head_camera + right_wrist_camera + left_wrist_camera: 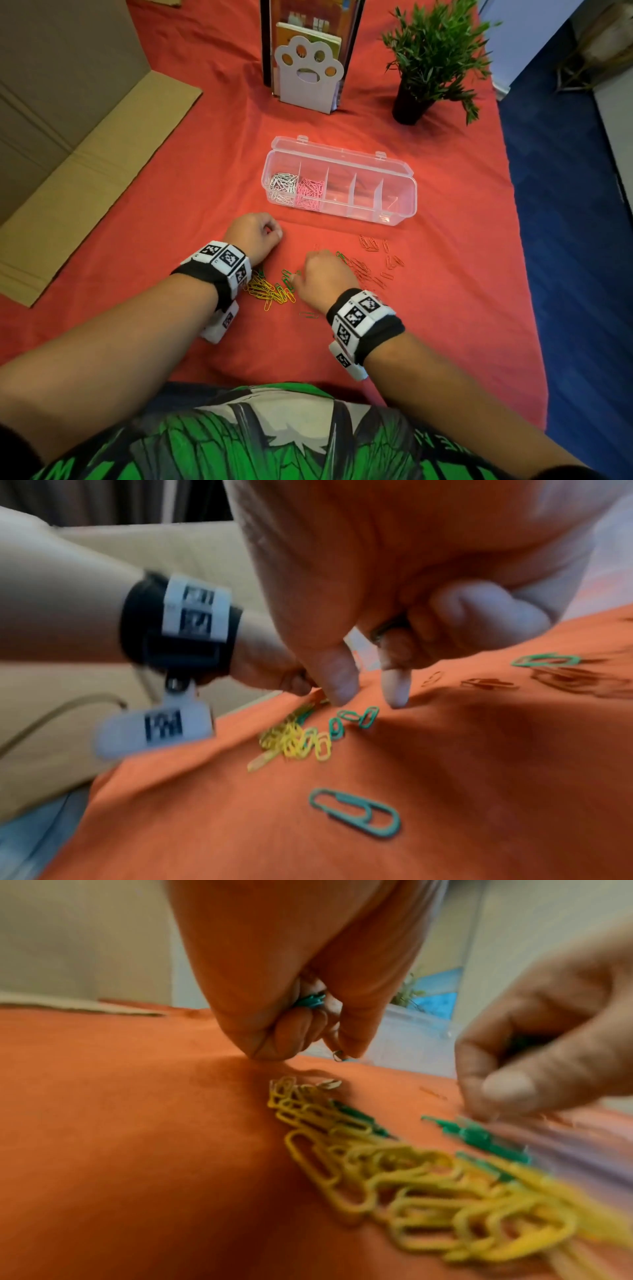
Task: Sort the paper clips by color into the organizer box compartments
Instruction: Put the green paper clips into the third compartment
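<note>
Left hand [291,988] clenched round small green plastic-coated wire clips [310,1000]; right hand [325,277] pinching at loose ones: light, springy, slippery; pinch across loop.

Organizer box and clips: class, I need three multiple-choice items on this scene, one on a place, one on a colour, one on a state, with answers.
1. Where do the white clips lie in the box?
A. far-left compartment
B. far-right compartment
C. on the lid

2. What colour are the clips beside them in the box?
A. blue
B. pink
C. black

3. What is the left hand doing?
A. lying flat and open
B. holding green clips in its grip
C. closing the box

Answers: 1 A, the white heap fills the left end. 2 B, pink clips fill the second compartment. 3 B, green clips show between its curled fingers.
</note>
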Motion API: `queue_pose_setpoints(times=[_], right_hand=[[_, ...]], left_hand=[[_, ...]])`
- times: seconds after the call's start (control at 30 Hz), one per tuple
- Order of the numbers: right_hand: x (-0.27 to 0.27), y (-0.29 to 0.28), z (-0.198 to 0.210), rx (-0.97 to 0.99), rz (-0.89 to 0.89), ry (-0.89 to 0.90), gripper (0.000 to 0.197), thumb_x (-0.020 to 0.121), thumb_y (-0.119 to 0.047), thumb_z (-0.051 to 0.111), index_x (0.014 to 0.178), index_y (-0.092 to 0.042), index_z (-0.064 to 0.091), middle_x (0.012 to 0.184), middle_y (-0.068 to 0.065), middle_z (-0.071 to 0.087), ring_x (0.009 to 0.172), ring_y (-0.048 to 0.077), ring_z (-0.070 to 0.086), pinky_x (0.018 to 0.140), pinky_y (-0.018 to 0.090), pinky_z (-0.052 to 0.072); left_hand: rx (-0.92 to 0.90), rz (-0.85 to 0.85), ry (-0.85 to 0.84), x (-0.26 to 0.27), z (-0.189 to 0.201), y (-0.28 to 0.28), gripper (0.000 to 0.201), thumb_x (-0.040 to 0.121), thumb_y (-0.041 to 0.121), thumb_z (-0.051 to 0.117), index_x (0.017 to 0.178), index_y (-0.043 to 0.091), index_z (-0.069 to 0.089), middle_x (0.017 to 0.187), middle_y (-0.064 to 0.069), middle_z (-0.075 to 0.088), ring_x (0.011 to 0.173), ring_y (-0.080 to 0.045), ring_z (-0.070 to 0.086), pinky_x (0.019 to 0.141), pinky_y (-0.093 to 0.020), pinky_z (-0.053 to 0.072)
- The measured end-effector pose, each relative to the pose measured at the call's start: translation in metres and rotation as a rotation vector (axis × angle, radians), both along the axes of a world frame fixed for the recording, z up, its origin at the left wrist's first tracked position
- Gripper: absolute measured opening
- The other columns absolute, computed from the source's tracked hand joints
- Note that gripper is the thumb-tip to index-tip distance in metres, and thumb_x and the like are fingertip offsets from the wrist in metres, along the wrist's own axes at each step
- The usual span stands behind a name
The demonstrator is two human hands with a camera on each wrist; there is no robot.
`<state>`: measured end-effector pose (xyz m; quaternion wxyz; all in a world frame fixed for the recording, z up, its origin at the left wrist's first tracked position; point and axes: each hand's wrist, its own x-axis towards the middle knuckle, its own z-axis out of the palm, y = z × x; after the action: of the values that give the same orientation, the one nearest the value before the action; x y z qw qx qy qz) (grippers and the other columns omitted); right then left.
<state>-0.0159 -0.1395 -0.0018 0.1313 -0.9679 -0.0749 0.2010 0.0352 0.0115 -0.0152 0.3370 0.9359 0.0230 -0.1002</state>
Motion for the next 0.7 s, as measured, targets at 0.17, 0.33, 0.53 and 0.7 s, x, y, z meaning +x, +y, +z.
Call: queue_pose_setpoints(times=[0.17,0.33,0.53,0.7], right_hand=[[-0.005,0.012,-0.004,-0.069,0.105,-0.098,0.032,0.091,-0.023,0.050,0.115,-0.002,0.049,0.115,0.017,0.051,0.103,0.036,0.055,0.081,0.042,0.049],[0.001,0.004,-0.002,-0.079,0.137,-0.056,0.031,0.086,-0.003,0.039,0.115,0.000,0.048,0.118,0.018,0.049,0.107,0.037,0.053,0.085,0.043,0.046],[0.001,0.005,-0.013,-0.023,0.054,-0.019,0.036,0.091,-0.030,0.051,0.116,-0.004,0.048,0.119,0.016,0.047,0.111,0.034,0.048,0.093,0.043,0.044],[0.000,0.008,-0.020,-0.052,0.059,0.016,0.026,0.094,-0.013,0.040,0.119,-0.003,0.044,0.121,0.017,0.044,0.111,0.035,0.048,0.091,0.043,0.044]], left_hand=[[-0.522,0.399,0.381,0.005,0.008,0.002,0.020,0.085,0.016,0.051,0.065,0.018,0.050,0.058,0.001,0.042,0.042,-0.010,0.039,0.041,-0.018,0.029],[-0.987,0.574,0.634,-0.005,0.027,0.014,0.024,0.081,0.017,0.032,0.062,0.017,0.047,0.049,0.003,0.053,0.044,-0.011,0.045,0.045,-0.017,0.035],[-1.055,0.590,0.692,-0.015,0.028,0.019,0.029,0.083,0.025,0.035,0.065,0.013,0.055,0.053,-0.001,0.061,0.046,-0.012,0.056,0.048,-0.018,0.048],[-0.801,0.520,0.638,-0.019,0.020,0.010,0.029,0.091,0.031,0.045,0.067,0.018,0.053,0.049,0.004,0.046,0.035,-0.006,0.043,0.037,-0.012,0.036]])
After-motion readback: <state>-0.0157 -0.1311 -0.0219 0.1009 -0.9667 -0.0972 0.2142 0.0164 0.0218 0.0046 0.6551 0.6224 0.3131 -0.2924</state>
